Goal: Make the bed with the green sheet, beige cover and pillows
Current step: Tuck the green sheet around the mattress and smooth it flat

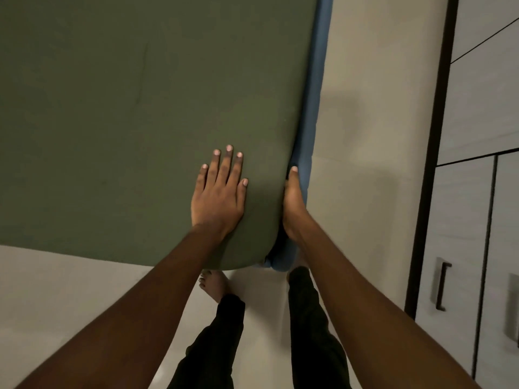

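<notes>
The green sheet (134,113) lies stretched smooth over the blue mattress (314,108), covering most of the upper left of the head view. My left hand (219,192) lies flat on the sheet near the bed's front right corner, fingers straight and spread. My right hand (293,203) is at the mattress's right side by that corner. Its thumb lies along the seam between sheet and mattress, and its fingers are hidden down the side. Neither the beige cover nor any pillow is in view.
A pale tiled floor (365,136) runs along the bed's right side and in front of it. A grey wardrobe (477,192) with dark trim and a bar handle stands at the far right. My legs and a bare foot (213,284) stand at the bed's corner.
</notes>
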